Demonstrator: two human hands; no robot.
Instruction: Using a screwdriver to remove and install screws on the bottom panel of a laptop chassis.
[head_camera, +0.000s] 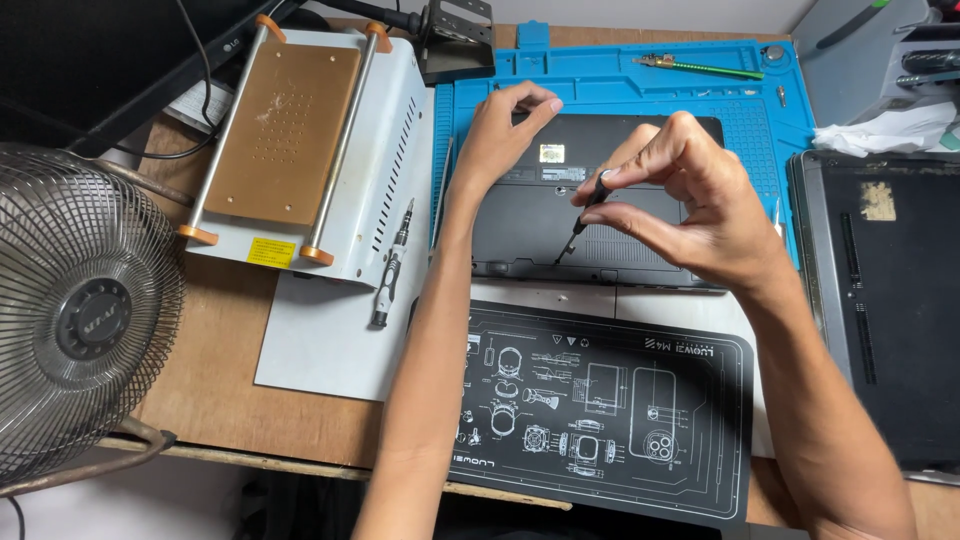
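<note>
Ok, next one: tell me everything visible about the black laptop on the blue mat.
The laptop lies flat, underside up, on the blue mat. Its matte black bottom cover looks like plastic, with a small yellowish sticker, a grey label and a vent grille near the front edge. The left hand rests on its rear left part. The right hand holds a thin black screwdriver tilted, tip down on the cover. Both hands hide parts of it.

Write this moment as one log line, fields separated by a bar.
right hand: pinches small black screwdriver, tip on laptop underside | left hand: rests on laptop's far edge | laptop: on blue mat | spare screwdriver: beside white machine
</note>
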